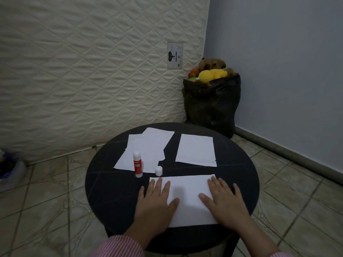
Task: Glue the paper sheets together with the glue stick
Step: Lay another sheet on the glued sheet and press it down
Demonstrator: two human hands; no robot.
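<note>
**Both hands flat on the near sheet, glue stick uncapped**

From my feed, the only writing I could read was on two things. The glue stick point(137, 164) stood upright at the centre-left of the round dark counter point(104, 191), its red label printed "GLUE STICK" in white; a smaller line above that was too blurred for me to make out. The label point(175, 56) on the quilted mattress point(83, 71) leaning in the upper left of the frame read "GAJAH" beside a dark emblem, its finer print illegible.

The glue stick had a white body and a pale exposed tip. Its white cap point(159, 171) sat off, just to its right, near the top edge of the near sheet point(185, 197).

That white sheet lay in the lower centre of the frame. My left hand point(157, 203) rested flat on its left part and my right hand point(222, 199) on its right part, fingers straight and spread, gripping nothing. Whether one sheet or more lay under them I could not tell. Striped pink sleeves point(120, 245) were cut off at the bottom edge.

Farther up the counter, overlapping loose sheets point(148, 145) lay left, the stick's base against them, and a single sheet point(195, 150) lay right.

A black bag point(211, 106) in the corner held soft toys point(211, 72), partly hidden. At the far left edge something bluish was too dim to identify.
</note>
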